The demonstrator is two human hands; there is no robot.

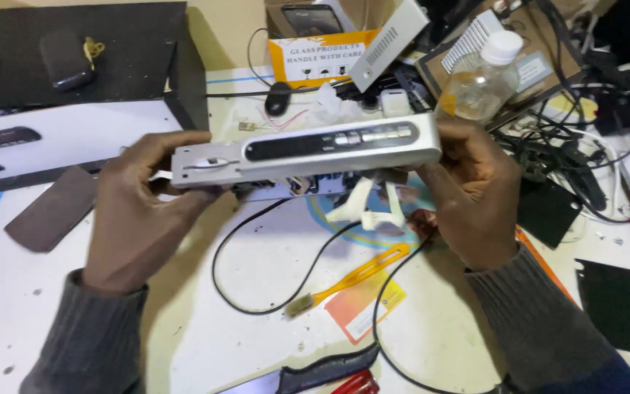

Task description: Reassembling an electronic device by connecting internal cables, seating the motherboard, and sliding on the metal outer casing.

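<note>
A cluttered white table [30, 292] fills the view, scuffed and strewn with parts and cables. Above its middle, both hands hold a long silver panel [308, 149] level, its dark display strip facing up. The left hand [144, 211] grips the panel's left end, thumb on the near edge and fingers curled behind. The right hand [475, 193] clasps the right end, fingers wrapped over the top edge. White plastic pieces [366, 208] and loose wires hang under the panel.

On the table below lies a yellow brush [351, 279] on an orange card [366, 306], with a black cable [257, 255] looping beside them. Red handles [359, 383] show at the bottom edge. A clear bottle [483, 76] with a white cap lies behind the right hand, near a tangle of black wires [577, 138]. An orange-and-white box [322, 58] stands at the back. To the left sit a white device [52, 142], a black case [111, 51] and a dark flat piece [52, 208].
</note>
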